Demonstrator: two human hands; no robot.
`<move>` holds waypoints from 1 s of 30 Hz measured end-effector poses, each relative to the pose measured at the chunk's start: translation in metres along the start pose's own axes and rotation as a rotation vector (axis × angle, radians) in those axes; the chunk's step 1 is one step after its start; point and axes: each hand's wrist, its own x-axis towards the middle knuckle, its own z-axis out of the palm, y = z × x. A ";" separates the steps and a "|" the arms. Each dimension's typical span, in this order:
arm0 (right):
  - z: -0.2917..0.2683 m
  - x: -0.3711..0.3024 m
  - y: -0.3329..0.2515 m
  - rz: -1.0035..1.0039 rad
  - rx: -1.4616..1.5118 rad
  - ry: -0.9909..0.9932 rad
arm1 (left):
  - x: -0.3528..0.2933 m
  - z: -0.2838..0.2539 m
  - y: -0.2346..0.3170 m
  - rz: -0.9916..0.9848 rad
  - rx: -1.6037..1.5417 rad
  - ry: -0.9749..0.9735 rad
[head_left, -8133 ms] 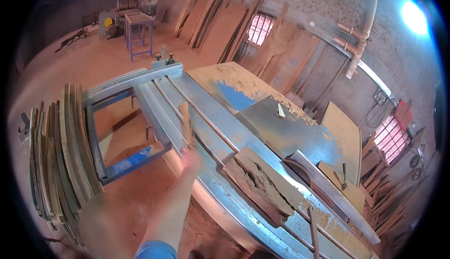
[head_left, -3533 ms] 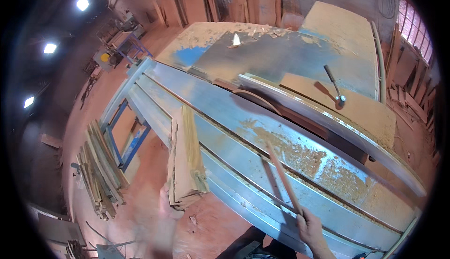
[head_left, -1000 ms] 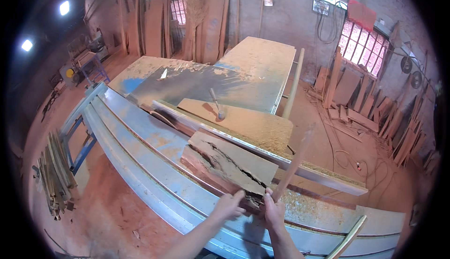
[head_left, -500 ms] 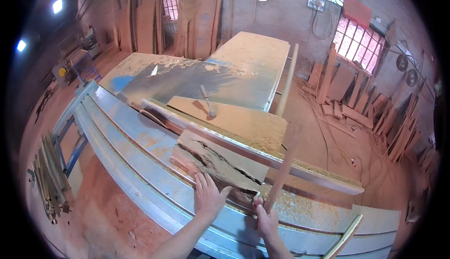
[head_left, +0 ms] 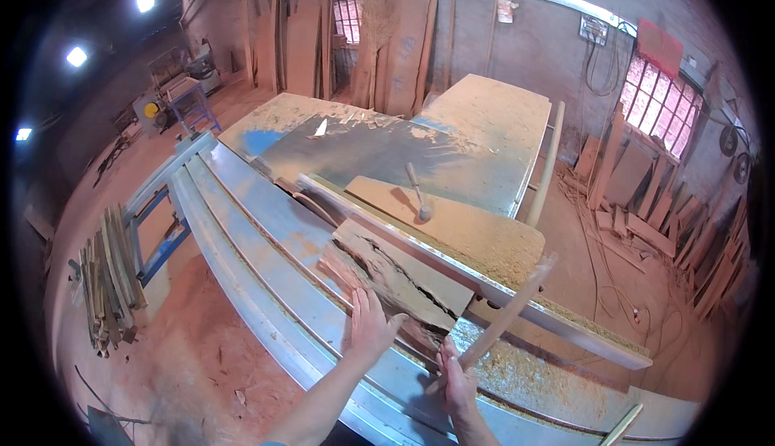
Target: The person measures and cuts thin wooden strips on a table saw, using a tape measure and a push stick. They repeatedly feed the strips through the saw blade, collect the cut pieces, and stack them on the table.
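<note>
A rough-edged wooden board (head_left: 428,272), split by long dark cracks, lies on the metal saw table (head_left: 282,301) along the straight fence (head_left: 476,280). My left hand (head_left: 374,325) rests against the board's near edge, fingers stretched out and thumb apart. At the board's right end, my right hand (head_left: 457,377) is closed round a wooden stick (head_left: 508,313) that slants up to the right across the fence. My right fingertips are close to the board's corner; whether they touch it I cannot tell.
Sawdust covers a panel (head_left: 484,232) behind the fence, where a small brush-like tool (head_left: 423,212) lies. A wide dusty worktable (head_left: 355,151) stands beyond. Bundled wood strips (head_left: 113,276) lie at left. Offcuts (head_left: 638,232) and cables (head_left: 622,301) are on the right floor.
The whole view has shifted, with the surroundings now further right and lower. The stick in my right hand leans further right. My left hand stays at the board's near edge.
</note>
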 end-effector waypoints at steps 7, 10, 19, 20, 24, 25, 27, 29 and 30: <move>0.043 0.014 0.003 0.021 -0.171 -0.045 | 0.033 -0.006 -0.043 0.056 0.034 0.051; 0.051 0.011 -0.012 0.061 -0.307 -0.034 | 0.031 -0.015 -0.034 0.048 0.024 0.055; -0.044 -0.007 -0.105 -0.306 -1.184 -0.139 | -0.032 0.019 0.018 0.197 0.088 0.052; -0.052 -0.024 -0.124 -0.275 -1.229 -0.065 | -0.035 0.034 0.016 0.241 0.112 0.072; -0.122 -0.047 -0.144 -0.483 -1.508 -0.023 | -0.030 0.051 0.036 0.100 0.136 0.099; -0.125 -0.048 -0.150 -0.521 -1.583 -0.017 | -0.029 0.059 0.028 0.114 0.148 0.140; -0.126 -0.042 -0.162 -0.601 -1.723 0.004 | -0.028 0.057 0.029 0.128 0.123 0.163; -0.126 -0.030 -0.170 -0.573 -1.786 -0.028 | -0.027 0.057 0.029 0.172 0.186 0.225; -0.125 -0.024 -0.172 -0.562 -1.817 -0.046 | -0.027 0.056 0.030 0.176 0.191 0.213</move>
